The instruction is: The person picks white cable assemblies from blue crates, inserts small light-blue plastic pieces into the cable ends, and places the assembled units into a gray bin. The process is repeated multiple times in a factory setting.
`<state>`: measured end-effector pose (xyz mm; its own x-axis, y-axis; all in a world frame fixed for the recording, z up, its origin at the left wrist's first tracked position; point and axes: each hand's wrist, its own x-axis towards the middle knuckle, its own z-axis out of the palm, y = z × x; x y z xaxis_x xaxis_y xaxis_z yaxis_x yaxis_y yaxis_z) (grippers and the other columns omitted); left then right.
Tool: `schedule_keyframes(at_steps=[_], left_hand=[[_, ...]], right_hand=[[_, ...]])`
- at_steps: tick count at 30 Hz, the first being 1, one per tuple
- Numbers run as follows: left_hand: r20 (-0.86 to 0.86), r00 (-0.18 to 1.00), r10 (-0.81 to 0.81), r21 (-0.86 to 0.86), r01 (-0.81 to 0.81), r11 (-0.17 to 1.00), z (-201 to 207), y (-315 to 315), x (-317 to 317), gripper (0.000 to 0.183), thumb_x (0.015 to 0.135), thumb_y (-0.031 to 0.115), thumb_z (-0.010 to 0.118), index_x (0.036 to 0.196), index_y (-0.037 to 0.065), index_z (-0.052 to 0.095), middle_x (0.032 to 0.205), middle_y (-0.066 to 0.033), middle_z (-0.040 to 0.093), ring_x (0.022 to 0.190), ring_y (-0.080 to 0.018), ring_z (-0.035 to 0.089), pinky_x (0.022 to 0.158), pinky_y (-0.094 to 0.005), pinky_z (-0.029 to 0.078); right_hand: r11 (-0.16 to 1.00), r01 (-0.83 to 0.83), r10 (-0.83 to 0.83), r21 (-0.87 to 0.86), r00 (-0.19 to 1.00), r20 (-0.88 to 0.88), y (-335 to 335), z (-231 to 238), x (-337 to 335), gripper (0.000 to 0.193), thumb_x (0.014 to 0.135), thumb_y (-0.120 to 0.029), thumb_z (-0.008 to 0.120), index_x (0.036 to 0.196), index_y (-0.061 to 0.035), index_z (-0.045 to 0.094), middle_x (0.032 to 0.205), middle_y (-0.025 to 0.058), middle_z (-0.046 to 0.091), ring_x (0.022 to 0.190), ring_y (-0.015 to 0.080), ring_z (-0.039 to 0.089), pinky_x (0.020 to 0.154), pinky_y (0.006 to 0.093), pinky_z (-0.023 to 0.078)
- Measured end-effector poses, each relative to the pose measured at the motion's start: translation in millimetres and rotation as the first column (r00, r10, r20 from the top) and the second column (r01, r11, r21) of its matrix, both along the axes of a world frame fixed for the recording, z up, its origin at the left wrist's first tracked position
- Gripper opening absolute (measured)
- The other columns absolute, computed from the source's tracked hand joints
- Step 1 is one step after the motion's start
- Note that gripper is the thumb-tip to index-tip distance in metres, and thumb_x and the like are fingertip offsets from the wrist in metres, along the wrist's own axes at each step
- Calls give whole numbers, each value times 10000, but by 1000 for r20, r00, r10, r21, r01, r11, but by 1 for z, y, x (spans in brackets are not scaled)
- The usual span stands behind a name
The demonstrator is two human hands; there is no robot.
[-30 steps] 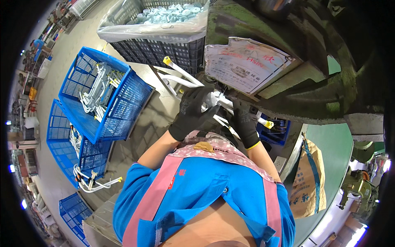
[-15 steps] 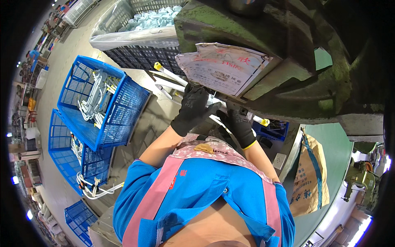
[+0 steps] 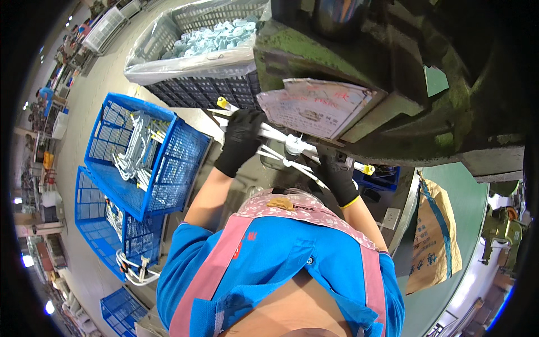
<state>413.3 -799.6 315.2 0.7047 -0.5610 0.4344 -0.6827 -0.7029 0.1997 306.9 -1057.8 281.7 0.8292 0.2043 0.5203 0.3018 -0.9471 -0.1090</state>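
A white tubular piece (image 3: 273, 132) with yellow ends lies slantwise just below the front of a green machine (image 3: 314, 62). My left hand (image 3: 242, 137), in a black glove, is closed around it near its upper-left end. Farther right, my black-gloved right hand (image 3: 337, 175) grips the same tube close to its other yellow tip (image 3: 368, 169). Between the hands, a pale round fitting (image 3: 293, 145) sits on the tube against the machine's underside. More thin white tubes (image 3: 285, 162) run below it, partly hidden by my right hand.
Left of me, stacked blue baskets (image 3: 174, 168) hold white tubular parts. A black crate (image 3: 202, 90) lined with clear plastic holds pale blue pieces (image 3: 216, 38). To the right, a brown paper sack (image 3: 435, 241) leans by a green surface (image 3: 466, 208).
My left hand has slid left along the tube, away from the middle, and the round fitting now shows. My right hand stays near its end. The view has shifted slightly.
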Motion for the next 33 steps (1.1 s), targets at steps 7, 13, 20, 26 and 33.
schedule_keyframes(at_steps=[7, 13, 20, 26, 33], left_hand=[[153, 988, -20, 42, 14, 999, -20, 21, 31, 115, 697, 178, 631, 801, 130, 620, 827, -59, 619, 845, -289, 587, 779, -426, 421], [-2, 999, -41, 90, 41, 995, -20, 22, 35, 163, 680, 204, 664, 829, 144, 638, 825, -68, 615, 845, -281, 593, 769, -446, 432], [-19, 989, -148, 81, 149, 985, -15, 22, 49, 272, 680, 194, 668, 941, 120, 644, 822, -76, 600, 847, -288, 584, 715, -436, 419], [-79, 984, -159, 191, 172, 966, -17, 17, 59, 257, 684, 180, 656, 935, 128, 652, 817, -102, 599, 830, -308, 584, 728, -451, 428], [-46, 982, -184, 175, 189, 966, -10, 19, 57, 321, 697, 180, 647, 1014, 130, 648, 882, -114, 619, 890, -315, 589, 757, -453, 429]], right_hand=[[999, 5, -6, 45, 1000, 13, -13, -60, 17, 389, 781, -404, 709, 1099, -197, 628, 1010, 84, 645, 826, 304, 636, 670, 415, 505], [993, 42, -25, 113, 990, -142, -9, -39, 9, 459, 760, -327, 755, 1136, -135, 573, 1080, 145, 612, 1004, 347, 582, 871, 452, 463], [972, 234, -234, 16, 972, 23, 17, 3, 11, 376, 628, -358, 780, 965, -229, 673, 861, 45, 670, 751, 298, 645, 643, 411, 505], [934, 350, -350, -65, 937, 17, 27, 8, 7, 279, 572, -287, 769, 764, -161, 611, 673, 54, 581, 604, 288, 558, 545, 412, 424], [932, 362, -361, 9, 931, -53, 28, 13, 8, 295, 591, -231, 742, 870, -237, 645, 751, 30, 591, 716, 256, 592, 640, 405, 465]])
